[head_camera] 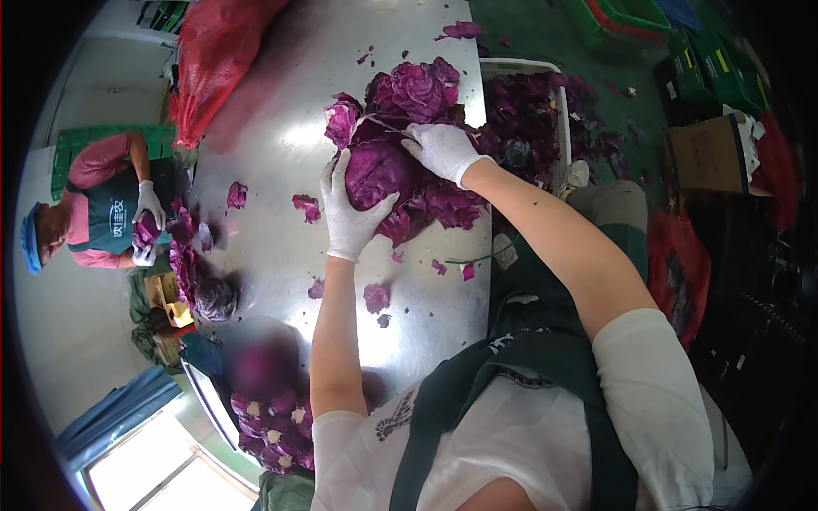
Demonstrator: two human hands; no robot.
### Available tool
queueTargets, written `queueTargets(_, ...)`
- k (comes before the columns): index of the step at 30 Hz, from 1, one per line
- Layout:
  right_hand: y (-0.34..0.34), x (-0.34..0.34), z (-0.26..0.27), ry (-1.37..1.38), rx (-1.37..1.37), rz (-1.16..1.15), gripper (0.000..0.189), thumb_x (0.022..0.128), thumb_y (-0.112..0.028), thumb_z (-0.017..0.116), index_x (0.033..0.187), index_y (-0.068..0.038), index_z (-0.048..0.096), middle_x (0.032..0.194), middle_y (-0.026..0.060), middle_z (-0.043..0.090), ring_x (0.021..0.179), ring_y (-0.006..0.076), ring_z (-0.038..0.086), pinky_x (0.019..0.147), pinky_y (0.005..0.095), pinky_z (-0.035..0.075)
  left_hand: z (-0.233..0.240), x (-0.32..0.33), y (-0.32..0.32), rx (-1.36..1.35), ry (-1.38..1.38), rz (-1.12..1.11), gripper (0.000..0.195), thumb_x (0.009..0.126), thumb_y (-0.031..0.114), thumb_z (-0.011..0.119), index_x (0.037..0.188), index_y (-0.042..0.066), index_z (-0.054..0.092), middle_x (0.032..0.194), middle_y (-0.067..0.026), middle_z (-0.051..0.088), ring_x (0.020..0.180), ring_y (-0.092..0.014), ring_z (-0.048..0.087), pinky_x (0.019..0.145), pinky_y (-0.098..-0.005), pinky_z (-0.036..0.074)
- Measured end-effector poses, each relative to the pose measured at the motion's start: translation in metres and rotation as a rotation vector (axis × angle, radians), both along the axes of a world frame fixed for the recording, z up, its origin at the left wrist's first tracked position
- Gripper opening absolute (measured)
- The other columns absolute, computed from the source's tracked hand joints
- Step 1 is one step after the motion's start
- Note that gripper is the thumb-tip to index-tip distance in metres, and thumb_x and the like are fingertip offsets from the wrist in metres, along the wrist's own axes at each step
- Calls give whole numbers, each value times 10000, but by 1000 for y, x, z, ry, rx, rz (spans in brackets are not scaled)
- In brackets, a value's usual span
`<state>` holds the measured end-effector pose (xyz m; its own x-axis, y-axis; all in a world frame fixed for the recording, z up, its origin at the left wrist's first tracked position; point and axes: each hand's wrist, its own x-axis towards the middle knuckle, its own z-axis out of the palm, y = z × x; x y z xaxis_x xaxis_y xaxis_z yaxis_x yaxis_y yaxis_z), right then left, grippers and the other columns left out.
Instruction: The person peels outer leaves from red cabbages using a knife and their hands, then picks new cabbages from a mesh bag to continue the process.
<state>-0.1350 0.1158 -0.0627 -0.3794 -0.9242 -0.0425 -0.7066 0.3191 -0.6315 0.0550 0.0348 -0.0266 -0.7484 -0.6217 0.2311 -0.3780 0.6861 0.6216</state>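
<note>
My left hand, in a white glove, is spread around the near side of a red cabbage head on the metal table. Its thumb and fingers press on the purple leaves. My right hand, gloved too, is at the far right side of that head with its fingers bent; a thin pale strip or tool runs from its fingertips, and I cannot tell which it is. Loose cabbage leaves are heaped beyond my hands, and more leaves lie under my right wrist.
A white crate full of purple leaves stands at the table's right edge. Trimmed cabbages are piled at the lower left. A red mesh bag lies at the upper left. Across the table, a co-worker holds a cabbage in gloved hands.
</note>
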Motion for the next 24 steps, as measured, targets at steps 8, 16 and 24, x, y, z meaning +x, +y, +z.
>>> queueTargets(8, -15, 2, -5, -147, 86, -237, 351, 865, -289, 592, 1183, -143, 599, 1074, 112, 654, 997, 297, 623, 840, 397, 499, -8, 6, -13, 181, 84, 4, 828, 630, 210, 832, 1337, 58, 430, 1285, -140, 453, 1203, -287, 449, 1042, -395, 366)
queueTargets(16, -26, 6, -6, -85, 118, -252, 289, 859, -255, 576, 1124, -145, 617, 1035, 128, 659, 954, 323, 634, 797, 437, 512, -1, 63, -55, 1166, 792, 263, 591, 853, 270, 627, 1342, 32, 395, 1301, -127, 498, 1196, -311, 495, 1030, -468, 422)
queueTargets(24, -24, -29, -8, -59, 103, -329, 363, 838, -301, 609, 1172, -159, 607, 1062, 163, 646, 996, 353, 611, 848, 446, 491, 51, 70, -27, 1339, 1055, 171, 826, 784, 539, 610, 1437, 193, 242, 1427, -132, 331, 1320, -364, 334, 1000, -628, 383)
